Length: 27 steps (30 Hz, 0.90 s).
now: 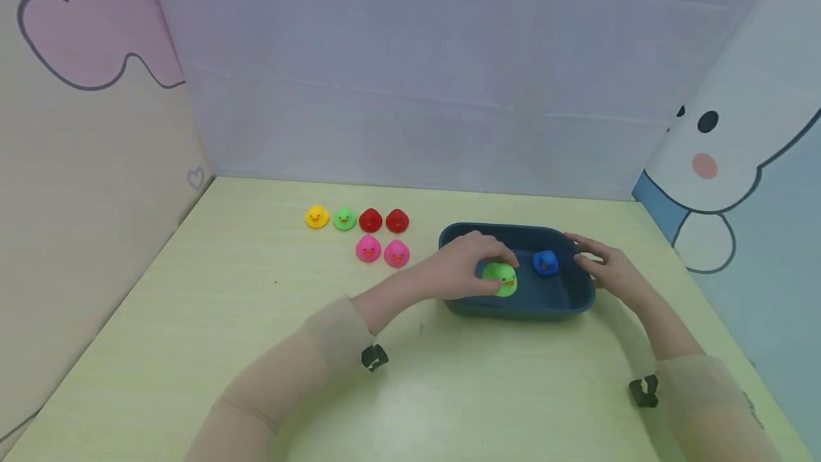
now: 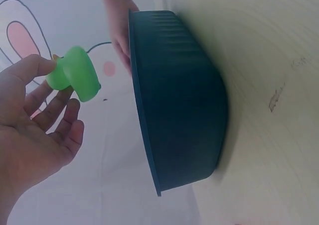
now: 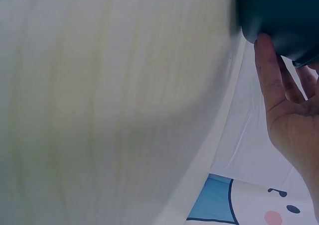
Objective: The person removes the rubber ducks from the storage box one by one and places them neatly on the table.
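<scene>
Between thumb and fingers, my left hand pinches a green rubber duck over the left part of a dark blue basin. In the left wrist view the duck is held above the rim level of the basin. A blue rubber duck sits inside, toward the right end. My right hand rests against the basin's right end. In the right wrist view its fingers touch the outer wall with the fingers nearly straight.
Left of the basin stand a yellow duck, another green duck, two red ducks and two pink ducks on the pale wooden table. A cloth backdrop rises behind the table's far edge.
</scene>
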Motion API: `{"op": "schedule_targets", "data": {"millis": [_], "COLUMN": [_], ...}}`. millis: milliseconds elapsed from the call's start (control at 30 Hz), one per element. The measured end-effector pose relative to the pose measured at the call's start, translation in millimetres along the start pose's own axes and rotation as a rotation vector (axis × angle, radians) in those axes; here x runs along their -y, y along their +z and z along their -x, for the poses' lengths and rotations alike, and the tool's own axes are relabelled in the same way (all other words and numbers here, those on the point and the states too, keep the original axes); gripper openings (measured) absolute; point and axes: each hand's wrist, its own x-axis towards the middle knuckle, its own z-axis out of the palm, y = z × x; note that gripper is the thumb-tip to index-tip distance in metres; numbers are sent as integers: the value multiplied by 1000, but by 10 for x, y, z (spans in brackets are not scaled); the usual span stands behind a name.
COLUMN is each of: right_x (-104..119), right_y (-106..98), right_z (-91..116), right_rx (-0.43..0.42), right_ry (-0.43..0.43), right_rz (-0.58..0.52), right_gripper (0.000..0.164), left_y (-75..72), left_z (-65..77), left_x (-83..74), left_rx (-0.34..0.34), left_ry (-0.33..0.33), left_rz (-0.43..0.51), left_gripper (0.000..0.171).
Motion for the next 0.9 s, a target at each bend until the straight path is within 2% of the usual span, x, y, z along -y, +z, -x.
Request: {"op": "schedule_targets", "data": {"millis": [267,500,700,900], "right_x": [15,6,7,7], "right_y": [3,-3,-4,-1], "right_z": [-4,6,7,6], "right_rx": [-1,-8,-2,-1], "right_ry": [2,-18,-13,-10], "right_rz": [0,2,3,3], "right_gripper": [54,53,53,53], "left_y": [-184,-328,-463,-590], "left_z": [218,369,523,671], "left_x": [64,145,216,308], "left_rx": [-29,-38,-56,-69], "left_ry": [58,82,63,9], "left_rz": [48,61,106,119], "left_gripper": [32,33,28,29]}}
